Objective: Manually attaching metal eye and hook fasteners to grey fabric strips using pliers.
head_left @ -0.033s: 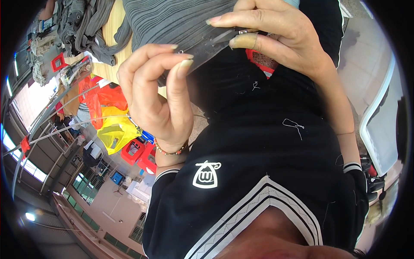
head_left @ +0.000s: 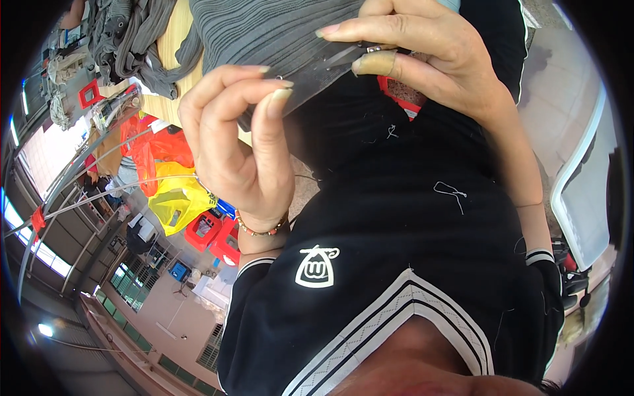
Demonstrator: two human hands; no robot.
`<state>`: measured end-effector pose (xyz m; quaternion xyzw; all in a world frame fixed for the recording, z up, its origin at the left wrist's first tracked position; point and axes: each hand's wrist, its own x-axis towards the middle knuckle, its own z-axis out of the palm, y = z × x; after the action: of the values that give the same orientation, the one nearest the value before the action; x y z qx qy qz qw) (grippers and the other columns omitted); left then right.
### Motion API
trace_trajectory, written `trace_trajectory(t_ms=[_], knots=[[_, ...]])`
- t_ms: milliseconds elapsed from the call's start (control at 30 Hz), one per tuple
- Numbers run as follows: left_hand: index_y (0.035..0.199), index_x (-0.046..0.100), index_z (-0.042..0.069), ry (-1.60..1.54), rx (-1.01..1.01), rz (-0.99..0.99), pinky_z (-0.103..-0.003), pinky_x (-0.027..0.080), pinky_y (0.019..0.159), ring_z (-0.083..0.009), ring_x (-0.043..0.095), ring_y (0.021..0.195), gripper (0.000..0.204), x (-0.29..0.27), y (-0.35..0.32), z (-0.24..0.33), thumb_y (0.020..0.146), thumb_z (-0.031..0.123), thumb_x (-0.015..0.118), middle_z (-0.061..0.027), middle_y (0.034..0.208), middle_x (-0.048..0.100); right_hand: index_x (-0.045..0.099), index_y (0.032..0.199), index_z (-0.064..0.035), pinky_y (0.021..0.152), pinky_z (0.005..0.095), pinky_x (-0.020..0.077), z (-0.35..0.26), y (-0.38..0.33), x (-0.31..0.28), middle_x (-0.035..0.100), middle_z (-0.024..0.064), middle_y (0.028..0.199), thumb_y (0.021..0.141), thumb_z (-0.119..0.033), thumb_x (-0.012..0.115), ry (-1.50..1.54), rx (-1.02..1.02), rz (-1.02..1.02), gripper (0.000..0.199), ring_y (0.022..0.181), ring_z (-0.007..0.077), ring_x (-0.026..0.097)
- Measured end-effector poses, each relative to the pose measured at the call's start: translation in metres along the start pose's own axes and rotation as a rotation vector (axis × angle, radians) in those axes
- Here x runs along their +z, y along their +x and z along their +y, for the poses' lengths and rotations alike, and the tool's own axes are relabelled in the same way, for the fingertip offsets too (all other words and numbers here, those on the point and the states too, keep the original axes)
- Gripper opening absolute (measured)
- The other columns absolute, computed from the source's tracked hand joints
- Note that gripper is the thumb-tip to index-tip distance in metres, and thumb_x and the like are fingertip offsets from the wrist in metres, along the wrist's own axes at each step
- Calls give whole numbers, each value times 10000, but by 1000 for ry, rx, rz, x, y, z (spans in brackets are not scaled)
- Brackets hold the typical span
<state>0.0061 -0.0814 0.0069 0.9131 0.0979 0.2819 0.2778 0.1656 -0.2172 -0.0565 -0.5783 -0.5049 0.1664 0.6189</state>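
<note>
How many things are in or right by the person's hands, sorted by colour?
Grey: 2, the ribbed grey knit fabric pinched by the left hand, and the small grey metal snips in the right hand.
Tan: 1, the tan finger guard.
Multicoloured: 1, the beaded bracelet.
Total: 4.

a bright workshop with red stools [head_left: 214, 236], a pale wall [head_left: 173, 315] (windowed) and hanging clothes [head_left: 109, 33].

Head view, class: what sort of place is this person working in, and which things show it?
Probably a garment workshop or factory hall. Grey ribbed fabric lies on a wooden table, the right hand holds small thread snips beside the left hand, and red plastic stools stand around.
</note>
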Motion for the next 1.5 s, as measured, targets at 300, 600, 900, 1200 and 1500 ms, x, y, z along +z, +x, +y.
trace_trajectory(t_ms=[300,600,900,1200,1500], knots=[[893,665,11,-72,-55,95,-297,451,840,-208,592,911,57,0,3,-14,851,43,685,-116,960,628,690,1156,-81,599,286,439,-24,-7,-7,539,54,828,788,-134,762,-205,1,-60,378,700,177,552],[948,631,-30,-91,1,70,-281,423,892,-174,566,965,72,-2,3,-20,928,23,588,-124,1036,622,691,1156,-90,574,258,416,-40,8,0,493,37,839,783,-131,768,-289,82,-126,382,669,151,513],[899,663,-2,-216,-44,207,-291,431,863,-197,582,935,59,-1,4,-24,868,48,670,-115,965,629,688,1174,-104,568,253,415,-41,10,3,486,30,831,772,-118,776,-241,156,-136,412,669,140,500],[938,646,-5,-217,-5,230,-297,435,864,-206,580,928,69,-1,-2,-28,881,34,644,-114,963,628,693,1168,-111,559,248,418,-47,10,2,496,22,827,739,-108,794,-301,150,-147,440,671,133,505],[1006,654,28,-10,45,82,-287,441,847,-219,556,973,170,-2,-19,-28,839,35,684,-118,1053,613,717,1133,-124,549,236,413,-44,8,7,500,17,825,712,-77,807,-292,152,-110,433,674,125,507]])
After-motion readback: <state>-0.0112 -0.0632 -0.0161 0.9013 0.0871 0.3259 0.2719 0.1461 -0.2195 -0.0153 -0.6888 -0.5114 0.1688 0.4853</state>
